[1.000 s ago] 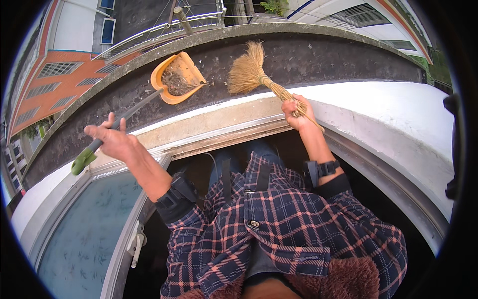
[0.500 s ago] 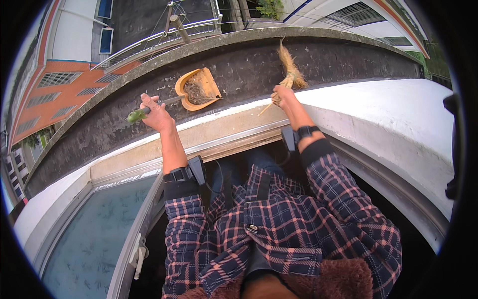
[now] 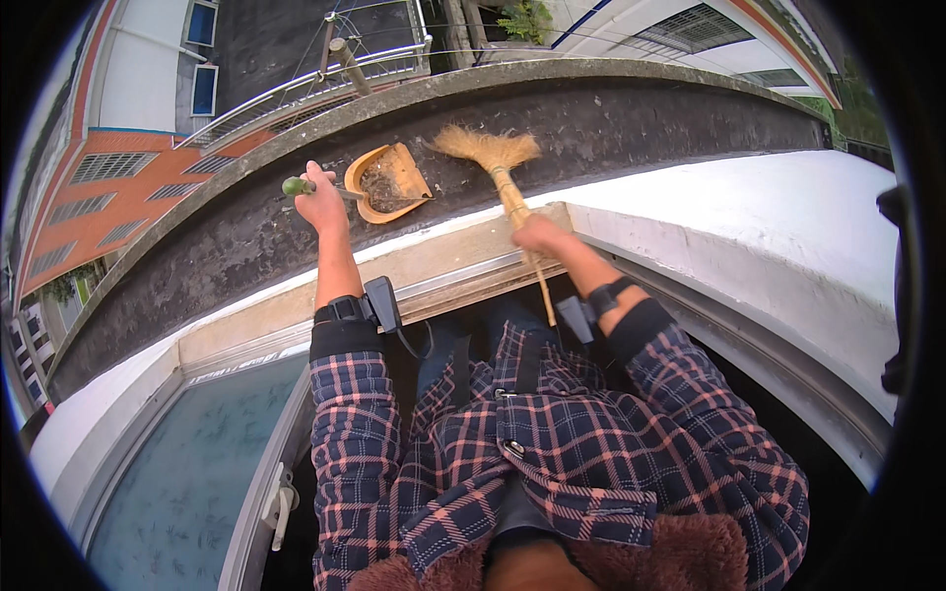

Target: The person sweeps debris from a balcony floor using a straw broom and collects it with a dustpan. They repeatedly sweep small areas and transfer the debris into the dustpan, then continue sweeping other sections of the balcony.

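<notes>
My left hand (image 3: pixel 322 202) is closed round the grey handle of an orange dustpan (image 3: pixel 382 216); the handle's green end (image 3: pixel 298 186) sticks out past my fingers. Grey dirt and debris (image 3: pixel 377 185) lie inside the pan, which is over the dark ledge outside the window. In my right hand (image 3: pixel 545 238) is a straw broom (image 3: pixel 509 197), gripped round its shaft. Its fanned bristles point away from me, just right of the dustpan and apart from it. The thin end of the shaft reaches back toward my body.
An opened window sash (image 3: pixel 197 453) with frosted glass and a white handle stands at left. The pale sill (image 3: pixel 434 258) and metal track lie beneath my forearms. At right is a white wall ledge (image 3: pixel 729 212). A raised concrete rim (image 3: pixel 591 69) bounds the dark ledge, with buildings beyond.
The broom has swung left and nearer the dustpan, its bristles now fanned. My right hand has come left and closer to me. My left hand has shifted slightly right and away from me.
</notes>
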`<state>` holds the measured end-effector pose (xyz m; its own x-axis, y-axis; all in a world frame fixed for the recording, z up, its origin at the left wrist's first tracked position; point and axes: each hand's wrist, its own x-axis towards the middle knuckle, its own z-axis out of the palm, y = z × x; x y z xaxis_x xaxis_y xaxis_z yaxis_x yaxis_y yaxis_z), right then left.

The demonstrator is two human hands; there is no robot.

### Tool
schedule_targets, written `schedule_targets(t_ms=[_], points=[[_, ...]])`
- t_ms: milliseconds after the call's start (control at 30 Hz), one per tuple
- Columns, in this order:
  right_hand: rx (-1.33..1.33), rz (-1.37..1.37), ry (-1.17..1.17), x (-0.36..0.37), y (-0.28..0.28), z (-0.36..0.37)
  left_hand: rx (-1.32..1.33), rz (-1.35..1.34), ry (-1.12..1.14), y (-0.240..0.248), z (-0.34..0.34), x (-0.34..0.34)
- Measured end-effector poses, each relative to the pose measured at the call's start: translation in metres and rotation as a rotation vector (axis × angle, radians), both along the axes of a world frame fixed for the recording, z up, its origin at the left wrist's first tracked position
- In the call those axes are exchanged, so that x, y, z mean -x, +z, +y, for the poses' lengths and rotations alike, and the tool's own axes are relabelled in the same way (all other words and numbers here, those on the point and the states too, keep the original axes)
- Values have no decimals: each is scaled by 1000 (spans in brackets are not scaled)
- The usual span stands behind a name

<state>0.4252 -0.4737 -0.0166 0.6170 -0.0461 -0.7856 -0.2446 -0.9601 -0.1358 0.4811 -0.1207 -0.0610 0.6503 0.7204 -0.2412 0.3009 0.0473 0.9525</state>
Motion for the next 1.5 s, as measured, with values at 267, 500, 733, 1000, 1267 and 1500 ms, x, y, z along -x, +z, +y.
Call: schedule_targets(t_ms=[267, 500, 733, 1000, 1267, 1500], points=[[-265, -112, -817, -3, -2, -31, -188, 7, -91, -5, 18, 16], [-363, 179, -547, 29, -28, 70, -260, -57, -155, 7, -3, 16], [-435, 228, -700, 41, 71, 7, -257, -96, -117, 6, 4, 21], [-254, 21, -577, 46, -4, 73, -257, -92, -110, 7, 1, 24], [-382, 214, -501, 33, 43, 56, -253, -125, -98, 3, 7, 30], [-293, 9, -551, 31, 50, -29, -122, 31, 61, 4, 47, 50]])
